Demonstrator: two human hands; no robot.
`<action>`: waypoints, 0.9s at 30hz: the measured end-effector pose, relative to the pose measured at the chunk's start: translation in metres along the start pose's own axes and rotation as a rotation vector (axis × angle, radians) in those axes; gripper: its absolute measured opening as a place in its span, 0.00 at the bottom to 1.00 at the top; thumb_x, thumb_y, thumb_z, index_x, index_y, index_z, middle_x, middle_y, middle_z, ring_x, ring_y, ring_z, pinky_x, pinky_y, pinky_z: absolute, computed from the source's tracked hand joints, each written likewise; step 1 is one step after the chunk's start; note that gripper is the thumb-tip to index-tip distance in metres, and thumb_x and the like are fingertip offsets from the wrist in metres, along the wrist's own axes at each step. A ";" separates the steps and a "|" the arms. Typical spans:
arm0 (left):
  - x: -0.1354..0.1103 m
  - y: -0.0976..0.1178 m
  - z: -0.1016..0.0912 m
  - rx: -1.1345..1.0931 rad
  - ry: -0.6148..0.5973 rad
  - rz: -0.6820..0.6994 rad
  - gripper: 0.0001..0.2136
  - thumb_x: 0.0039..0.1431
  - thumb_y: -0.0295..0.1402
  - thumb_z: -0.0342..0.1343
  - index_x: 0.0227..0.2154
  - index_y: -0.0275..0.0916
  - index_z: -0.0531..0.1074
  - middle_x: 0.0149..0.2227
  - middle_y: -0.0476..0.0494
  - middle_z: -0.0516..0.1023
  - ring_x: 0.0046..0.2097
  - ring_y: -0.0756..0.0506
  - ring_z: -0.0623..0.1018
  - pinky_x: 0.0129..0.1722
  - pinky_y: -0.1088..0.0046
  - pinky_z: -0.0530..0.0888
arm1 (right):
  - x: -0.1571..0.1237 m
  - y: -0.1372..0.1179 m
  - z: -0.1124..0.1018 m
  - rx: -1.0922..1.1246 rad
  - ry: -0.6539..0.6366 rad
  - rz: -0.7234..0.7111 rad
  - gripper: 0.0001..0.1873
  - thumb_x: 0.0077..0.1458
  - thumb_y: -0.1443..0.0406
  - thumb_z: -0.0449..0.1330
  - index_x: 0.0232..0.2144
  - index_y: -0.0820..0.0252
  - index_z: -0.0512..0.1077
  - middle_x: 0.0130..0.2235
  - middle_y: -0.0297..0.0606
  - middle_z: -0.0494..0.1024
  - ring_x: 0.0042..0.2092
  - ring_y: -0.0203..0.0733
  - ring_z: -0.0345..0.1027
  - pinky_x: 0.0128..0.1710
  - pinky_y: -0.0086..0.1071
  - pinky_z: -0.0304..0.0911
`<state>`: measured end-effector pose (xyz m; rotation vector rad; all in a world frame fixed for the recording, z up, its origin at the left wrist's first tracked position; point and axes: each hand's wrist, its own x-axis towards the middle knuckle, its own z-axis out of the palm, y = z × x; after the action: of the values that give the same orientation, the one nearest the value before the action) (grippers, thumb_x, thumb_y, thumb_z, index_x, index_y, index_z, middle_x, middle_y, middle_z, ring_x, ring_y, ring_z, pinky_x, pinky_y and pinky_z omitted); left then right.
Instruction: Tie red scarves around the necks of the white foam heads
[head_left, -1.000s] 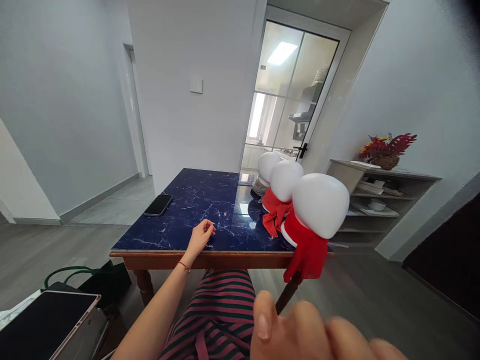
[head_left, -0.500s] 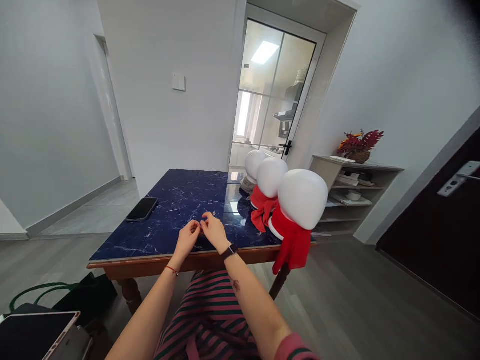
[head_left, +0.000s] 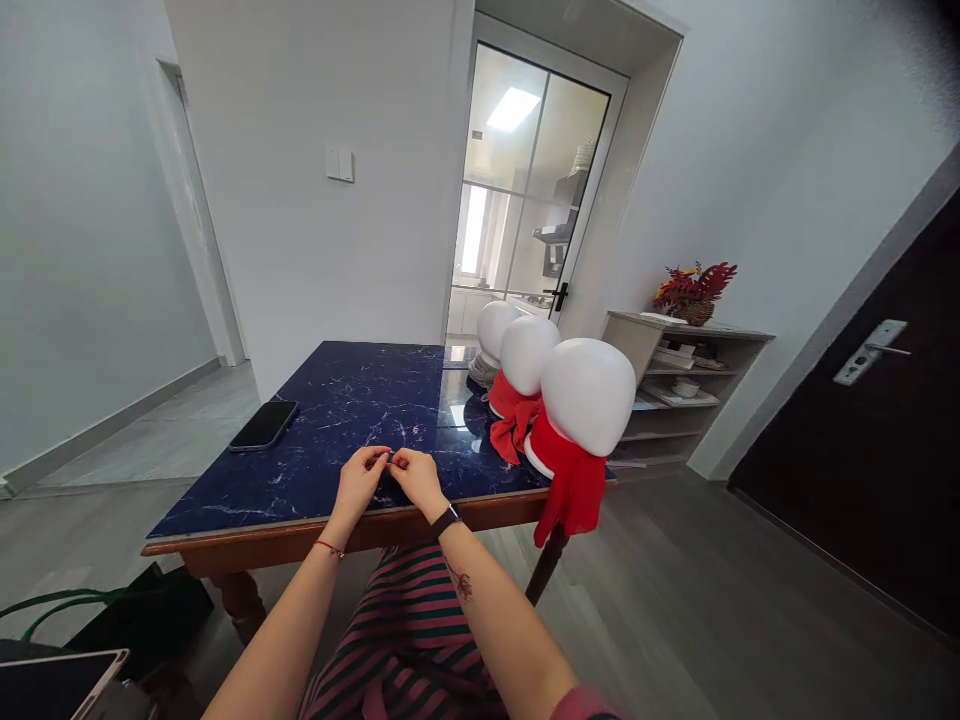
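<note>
Over the near part of the blue marbled table (head_left: 360,385), my left hand (head_left: 361,478) and my right hand (head_left: 417,476) meet fingertip to fingertip. Both are closed in a pinch; whatever sits between the fingers is too small to make out. To their right stand white rounded heads, the nearest white head (head_left: 589,395) with a red cloth (head_left: 574,490) around its base that hangs over the table edge. Behind it a second white head (head_left: 529,355) also has red cloth, and a third white head (head_left: 496,330) rests on something grey.
A black phone (head_left: 264,426) lies at the table's left side. Beyond the table is a glass door (head_left: 525,190). To the right stands a shelf unit (head_left: 690,335) with a flower basket (head_left: 696,295). A dark green bag (head_left: 161,610) and a tablet (head_left: 60,685) are at lower left.
My right hand's fingers have come down and closed in against the left fingertips. The whole view has shifted a little, so the table and heads appear further left.
</note>
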<state>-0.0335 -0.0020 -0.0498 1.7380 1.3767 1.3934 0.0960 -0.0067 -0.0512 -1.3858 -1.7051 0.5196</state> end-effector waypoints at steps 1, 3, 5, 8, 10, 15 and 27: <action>0.000 0.000 0.000 0.014 -0.001 0.020 0.14 0.51 0.41 0.51 0.32 0.39 0.76 0.37 0.41 0.78 0.40 0.42 0.76 0.43 0.66 0.70 | 0.000 0.001 0.000 0.053 -0.001 0.007 0.07 0.51 0.63 0.60 0.23 0.57 0.75 0.24 0.32 0.76 0.27 0.35 0.65 0.29 0.26 0.52; 0.000 -0.002 0.000 0.033 -0.013 0.041 0.14 0.52 0.42 0.50 0.31 0.39 0.77 0.37 0.41 0.79 0.41 0.42 0.76 0.45 0.65 0.70 | 0.000 0.003 0.000 0.111 0.003 0.021 0.10 0.51 0.62 0.59 0.21 0.57 0.76 0.23 0.32 0.76 0.26 0.36 0.65 0.29 0.27 0.53; 0.000 -0.003 0.000 0.034 -0.036 0.029 0.15 0.51 0.42 0.51 0.31 0.39 0.77 0.37 0.41 0.80 0.41 0.41 0.76 0.46 0.64 0.69 | 0.000 0.003 0.000 0.153 0.019 0.035 0.10 0.50 0.62 0.59 0.21 0.57 0.76 0.23 0.33 0.75 0.26 0.36 0.65 0.30 0.28 0.55; 0.000 -0.003 0.000 -0.007 -0.085 -0.001 0.15 0.50 0.42 0.52 0.33 0.39 0.77 0.38 0.41 0.80 0.41 0.41 0.77 0.45 0.64 0.70 | 0.004 0.001 0.000 0.261 0.069 0.068 0.09 0.51 0.61 0.57 0.25 0.58 0.76 0.26 0.34 0.76 0.29 0.38 0.66 0.33 0.29 0.59; 0.000 -0.001 0.001 -0.048 -0.130 -0.017 0.15 0.49 0.42 0.53 0.34 0.39 0.77 0.38 0.42 0.80 0.40 0.42 0.78 0.45 0.65 0.71 | 0.007 0.000 -0.003 0.353 0.110 0.100 0.12 0.53 0.60 0.54 0.34 0.58 0.76 0.29 0.36 0.77 0.30 0.38 0.67 0.34 0.30 0.62; -0.002 0.006 0.001 -0.071 -0.161 -0.035 0.13 0.45 0.42 0.55 0.29 0.40 0.78 0.35 0.43 0.81 0.39 0.41 0.78 0.43 0.64 0.72 | -0.017 0.009 -0.036 0.734 0.182 0.078 0.28 0.62 0.49 0.36 0.47 0.55 0.69 0.37 0.40 0.74 0.35 0.40 0.67 0.38 0.35 0.64; 0.001 0.003 0.002 -0.159 -0.119 -0.049 0.19 0.49 0.43 0.55 0.42 0.38 0.75 0.38 0.41 0.80 0.37 0.43 0.78 0.41 0.67 0.73 | 0.001 -0.004 -0.024 0.872 -0.130 0.249 0.18 0.50 0.50 0.58 0.30 0.59 0.68 0.29 0.35 0.73 0.30 0.35 0.66 0.36 0.32 0.64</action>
<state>-0.0306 -0.0018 -0.0471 1.6452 1.2031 1.3142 0.1134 -0.0118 -0.0352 -0.9152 -1.1485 1.3259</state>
